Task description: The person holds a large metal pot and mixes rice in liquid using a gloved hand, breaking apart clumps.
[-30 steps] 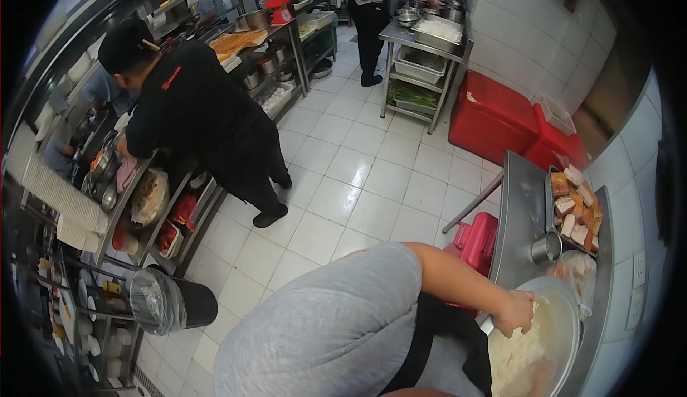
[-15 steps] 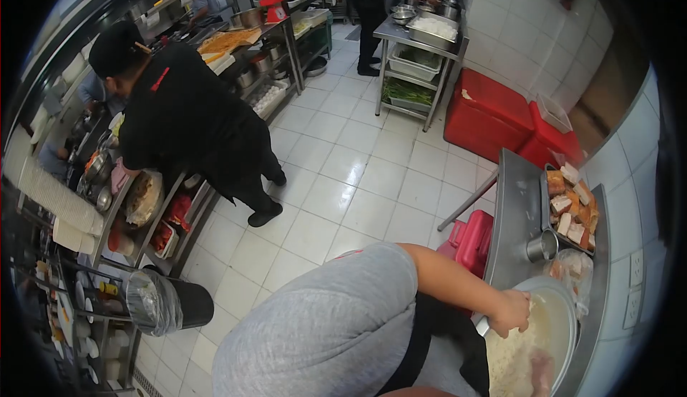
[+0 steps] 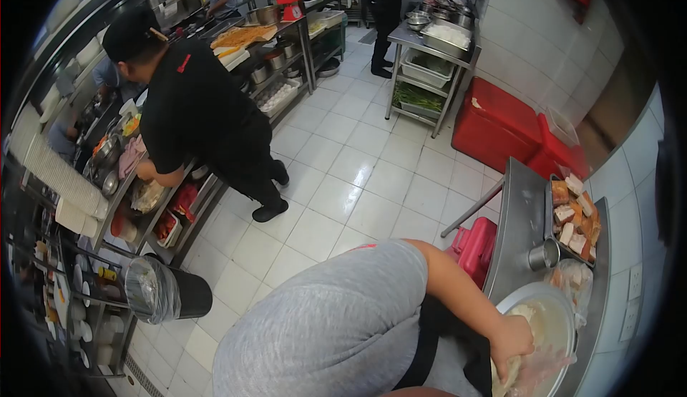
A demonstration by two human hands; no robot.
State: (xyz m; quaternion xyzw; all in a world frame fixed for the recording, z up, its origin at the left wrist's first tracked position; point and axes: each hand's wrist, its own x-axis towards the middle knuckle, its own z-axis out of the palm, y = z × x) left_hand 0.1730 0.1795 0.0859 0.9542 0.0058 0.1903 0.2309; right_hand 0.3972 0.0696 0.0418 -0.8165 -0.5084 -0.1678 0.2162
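Observation:
A large metal bowl with a pale, wet, batter-like mixture inside stands at the lower right. Into it reaches my left hand, fingers curled downward around something pale that I cannot make out. Lower in the bowl is a pinkish, smeared shape, possibly my right hand coated in the mixture; its fingers are not clear. Beside the bowl lies a clear plastic bag with pale contents. A small metal cup and a tray of meat chunks are farther up the steel table.
The steel table runs along the tiled wall. Under its edge is a pink-red container. Large red boxes stand beyond. A co-worker in black leans over shelving at left, near a lined bin. Another person works at the back.
My left hand has moved lower into the bowl, its fingers now down in the mixture. The pinkish shape has become more smeared. The co-worker at left has shifted an arm, and the view has tilted slightly.

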